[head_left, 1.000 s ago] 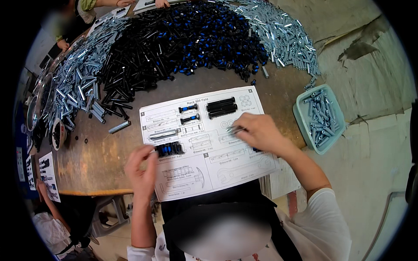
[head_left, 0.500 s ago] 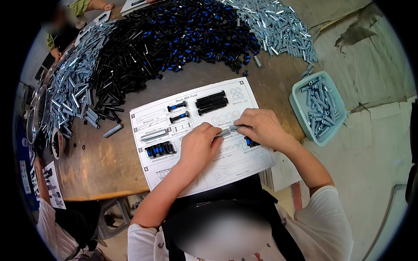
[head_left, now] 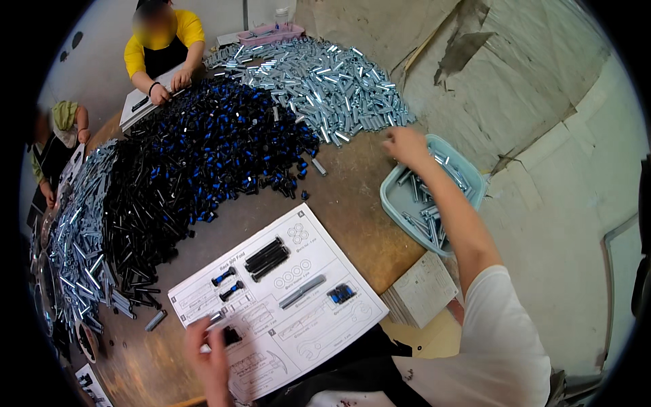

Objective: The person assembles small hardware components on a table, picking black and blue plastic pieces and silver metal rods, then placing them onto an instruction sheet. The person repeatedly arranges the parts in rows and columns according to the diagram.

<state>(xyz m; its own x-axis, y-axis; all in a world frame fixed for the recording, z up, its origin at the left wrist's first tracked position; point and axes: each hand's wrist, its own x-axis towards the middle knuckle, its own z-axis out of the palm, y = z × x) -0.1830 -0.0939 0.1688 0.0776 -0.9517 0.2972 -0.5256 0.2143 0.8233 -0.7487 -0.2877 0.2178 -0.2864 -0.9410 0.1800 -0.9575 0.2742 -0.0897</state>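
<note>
My left hand [head_left: 209, 359] is over the lower left of a printed parts sheet [head_left: 325, 336], fingers apart. Beside its fingertips are a silver rod [head_left: 215, 317] and a cluster of black bolts [head_left: 231, 335], partly hidden by the hand. My right hand [head_left: 407, 146] hovers between the heap of silver tubes [head_left: 332, 91] and the pale blue tub [head_left: 388, 203], its fingers bent and slightly apart with nothing visible in them. Silver tubes [head_left: 302, 292] lie on the sheet's middle, left of some blue-banded bolts [head_left: 341, 294]. Long black bolts [head_left: 266, 258] and two blue-banded bolts [head_left: 227, 283] lie higher up.
Black and blue-banded bolts [head_left: 203, 149] form a big heap across the table [head_left: 352, 197]. More silver rods [head_left: 81, 230] are piled at the left. A stack of printed sheets [head_left: 424, 292] sits below the tub. A person in yellow [head_left: 163, 41] works at the far side, another at the left.
My hands have parted: the right moved up and right to the tub's far end, the left down and left. Silver tubes lie released on the sheet. The view has shifted right and tilted.
</note>
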